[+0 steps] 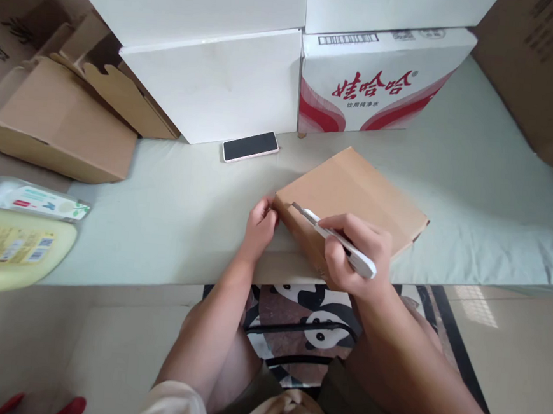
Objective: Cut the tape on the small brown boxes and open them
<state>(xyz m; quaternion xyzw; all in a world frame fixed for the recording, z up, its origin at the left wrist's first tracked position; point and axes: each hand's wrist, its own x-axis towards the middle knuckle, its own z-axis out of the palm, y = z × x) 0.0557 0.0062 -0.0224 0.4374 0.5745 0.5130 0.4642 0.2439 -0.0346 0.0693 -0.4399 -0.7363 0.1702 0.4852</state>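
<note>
A closed brown cardboard box point(354, 187) lies flat at the front edge of the cloth-covered surface, turned at an angle. My left hand point(261, 226) holds its left corner with curled fingers. In my right hand point(366, 249) is a white box cutter point(323, 227), gripped along its handle, with the blade out. The blade tip is over the box's near left edge, close to the left corner; whether it touches the cardboard I cannot tell. The underside of the box is hidden.
A phone point(251, 147) lies behind the box, before stacked white cartons point(219, 87) and a red-printed carton point(362, 89). Brown boxes point(63, 114) stand at left, above a clear bottle point(38, 199) and a yellow jug point(19, 244). A large brown carton point(545, 81) stands right.
</note>
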